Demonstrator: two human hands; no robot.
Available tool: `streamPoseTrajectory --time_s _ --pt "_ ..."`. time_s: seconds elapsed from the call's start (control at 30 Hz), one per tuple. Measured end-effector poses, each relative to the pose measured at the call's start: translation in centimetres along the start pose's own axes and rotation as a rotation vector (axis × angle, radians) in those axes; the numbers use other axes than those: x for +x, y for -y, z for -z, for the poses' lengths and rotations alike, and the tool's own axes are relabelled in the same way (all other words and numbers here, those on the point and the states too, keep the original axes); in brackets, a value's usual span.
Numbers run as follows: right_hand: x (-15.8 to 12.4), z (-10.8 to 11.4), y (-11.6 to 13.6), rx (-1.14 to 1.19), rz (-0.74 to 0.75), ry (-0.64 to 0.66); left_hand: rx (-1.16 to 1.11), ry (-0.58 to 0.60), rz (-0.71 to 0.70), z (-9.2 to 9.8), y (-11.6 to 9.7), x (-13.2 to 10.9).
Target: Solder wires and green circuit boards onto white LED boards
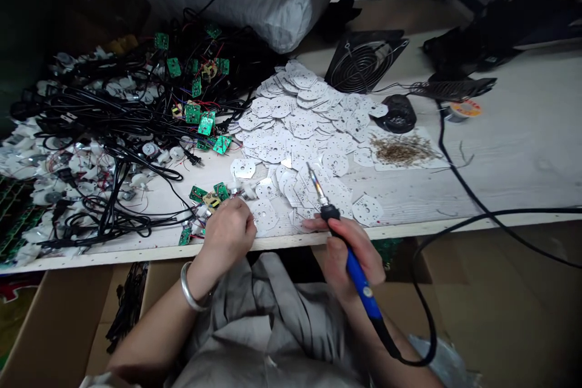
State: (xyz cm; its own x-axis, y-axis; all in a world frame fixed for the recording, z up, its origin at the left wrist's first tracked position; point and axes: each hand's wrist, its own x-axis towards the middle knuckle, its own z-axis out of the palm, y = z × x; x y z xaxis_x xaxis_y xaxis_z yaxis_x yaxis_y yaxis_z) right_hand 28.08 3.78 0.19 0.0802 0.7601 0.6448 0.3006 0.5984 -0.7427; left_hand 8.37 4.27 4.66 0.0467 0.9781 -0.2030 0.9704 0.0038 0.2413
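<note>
Soldering iron [359, 282] gripped in right hand [352, 248], lower centre.
Tip slants up-left over white discs [291, 127]; left hand [230, 230], curled just left, hold unclear.

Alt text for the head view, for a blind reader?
The right hand holds a blue-handled soldering iron, tip above white round boards piled on a table; the left hand rests on small parts at its edge. To the left lie black cables and green circuit boards.
</note>
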Motion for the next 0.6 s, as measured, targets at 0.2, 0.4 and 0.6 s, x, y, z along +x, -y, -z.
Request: streamPoseTrajectory --time_s 0.2,0.4,0.6 --pt "1.4 2.2 -2.2 -0.142 0.002 -0.057 -0.015 -0.038 0.003 -0.3 0.2 -0.1" --pt "2.9 4.0 -3.8 -0.378 0.149 0.118 -0.042 -0.060 -0.027 -0.5 0.6 -0.2" --pt "2.4 6.1 -4.6 -0.443 0.142 0.327 -0.069 -0.086 -0.051 -0.6 0.8 -0.3"
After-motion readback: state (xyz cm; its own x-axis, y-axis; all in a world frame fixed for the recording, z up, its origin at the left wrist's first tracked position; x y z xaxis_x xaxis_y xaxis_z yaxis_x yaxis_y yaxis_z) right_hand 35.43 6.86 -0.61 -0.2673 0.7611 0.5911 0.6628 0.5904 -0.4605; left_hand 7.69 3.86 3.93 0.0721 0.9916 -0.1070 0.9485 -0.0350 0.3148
